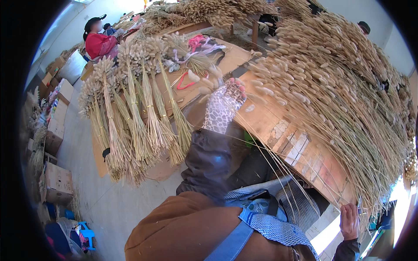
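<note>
fluffy-headed dried grass fills a workroom as a person in brown sits at a wooden board (261, 117). the left hand (235, 91), in a leopard-print cover that leaves the fingertips bare, is closed loosely around a few loose grass stalks (208, 82); their pale heads poke out beyond the hand to the left, and their thin stems trail down to the right, past the board's near edge and over the lap.

the stalks look very light and springy, soft at the plume and stiff but brittle along the straw. the heads would likely shed or crush under a squeeze, so the sensible hold seems to be on the stem just below the plume, with light pressure; the dry straw may slide a little between fingers.

the left forearm, in a dark glossy sleeve, rises from below to the board's near corner, the fingers curled upward. the right hand (349, 221) is low at far right, fingers bent and close together, beside the stem ends of the great heap of grass (331, 82); whether it pinches anything, i cannot tell from here.

to the left, tied bundles (150, 113) lie side by side, heads away from the person, by a cardboard sheet (237, 56) with pink ribbon (197, 42) near its far edge. a co-worker in red (100, 45) sits beyond.
</note>
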`<state>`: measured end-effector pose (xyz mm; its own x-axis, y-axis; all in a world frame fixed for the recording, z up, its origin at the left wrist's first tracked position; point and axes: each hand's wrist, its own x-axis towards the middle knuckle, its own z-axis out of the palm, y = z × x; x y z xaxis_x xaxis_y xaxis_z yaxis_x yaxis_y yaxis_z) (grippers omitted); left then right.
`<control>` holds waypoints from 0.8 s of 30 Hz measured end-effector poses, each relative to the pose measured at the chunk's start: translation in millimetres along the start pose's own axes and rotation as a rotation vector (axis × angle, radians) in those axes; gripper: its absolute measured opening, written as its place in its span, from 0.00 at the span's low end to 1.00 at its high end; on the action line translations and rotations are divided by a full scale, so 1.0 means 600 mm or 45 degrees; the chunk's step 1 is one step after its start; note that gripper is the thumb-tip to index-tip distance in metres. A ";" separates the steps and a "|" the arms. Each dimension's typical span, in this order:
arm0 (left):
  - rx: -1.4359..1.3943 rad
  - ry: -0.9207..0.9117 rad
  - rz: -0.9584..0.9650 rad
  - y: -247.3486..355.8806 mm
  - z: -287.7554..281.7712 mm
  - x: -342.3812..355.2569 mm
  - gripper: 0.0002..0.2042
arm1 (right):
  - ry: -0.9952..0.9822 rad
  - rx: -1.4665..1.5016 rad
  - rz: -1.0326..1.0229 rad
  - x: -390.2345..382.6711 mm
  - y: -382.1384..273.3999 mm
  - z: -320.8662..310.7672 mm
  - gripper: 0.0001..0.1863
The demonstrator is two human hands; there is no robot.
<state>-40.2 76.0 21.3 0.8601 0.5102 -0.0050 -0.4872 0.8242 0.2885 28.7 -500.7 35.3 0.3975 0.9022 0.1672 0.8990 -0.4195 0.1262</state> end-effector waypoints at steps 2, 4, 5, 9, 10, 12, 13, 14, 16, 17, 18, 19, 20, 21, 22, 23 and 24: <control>0.014 0.042 0.016 0.002 0.026 -0.012 0.08 | 0.023 0.019 0.005 -0.001 0.000 0.001 0.12; 0.002 0.108 0.014 0.004 0.040 -0.021 0.08 | 0.025 0.038 0.031 -0.002 -0.001 0.001 0.11; 0.051 0.090 0.038 0.004 0.044 -0.025 0.08 | 0.019 0.064 0.060 -0.003 -0.002 0.002 0.10; 0.169 0.153 0.130 -0.002 0.042 -0.033 0.09 | -0.008 -0.006 -0.006 -0.002 -0.004 0.001 0.10; 0.176 0.076 0.156 -0.001 0.039 -0.033 0.09 | 0.005 -0.021 -0.011 -0.002 -0.005 0.001 0.10; 0.120 0.056 0.116 0.004 0.030 -0.031 0.11 | -0.012 -0.030 -0.004 -0.002 -0.004 0.000 0.10; 0.103 0.032 0.096 0.009 0.024 -0.031 0.12 | 0.002 -0.043 0.003 -0.003 -0.004 0.001 0.11; 0.027 -0.071 0.026 0.015 0.018 -0.031 0.11 | -0.010 -0.040 0.020 -0.005 -0.003 0.001 0.11; -0.094 -0.118 -0.106 0.026 0.010 -0.033 0.10 | -0.023 -0.054 0.023 -0.009 0.000 0.003 0.12; -0.084 -0.190 -0.168 0.030 0.009 -0.036 0.12 | -0.032 -0.070 0.011 -0.010 0.003 0.005 0.13; -0.040 -0.205 -0.145 0.028 0.009 -0.041 0.10 | -0.060 -0.078 0.005 -0.013 0.004 0.006 0.13; 0.031 -0.212 -0.105 0.029 0.013 -0.049 0.10 | -0.060 -0.065 -0.002 -0.016 0.006 0.007 0.14; 0.114 -0.175 -0.073 0.031 0.020 -0.058 0.09 | -0.052 -0.049 -0.001 -0.016 0.007 0.009 0.15; 0.143 -0.093 0.032 0.030 0.030 -0.070 0.09 | -0.054 -0.050 -0.004 -0.017 0.007 0.009 0.16; 0.187 -0.108 0.127 0.031 0.042 -0.078 0.09 | -0.057 -0.071 -0.014 -0.016 0.007 0.009 0.17; 0.249 -0.079 0.214 0.033 0.054 -0.092 0.09 | -0.056 -0.066 -0.003 -0.014 0.004 0.008 0.16; 0.313 -0.234 0.282 0.037 0.065 -0.110 0.10 | -0.060 -0.081 -0.005 -0.011 0.001 0.005 0.15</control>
<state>-101.7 50.9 65.2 0.7617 0.5982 0.2490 -0.6328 0.6041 0.4844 27.3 -506.5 31.5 0.4036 0.9070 0.1205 0.8875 -0.4201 0.1892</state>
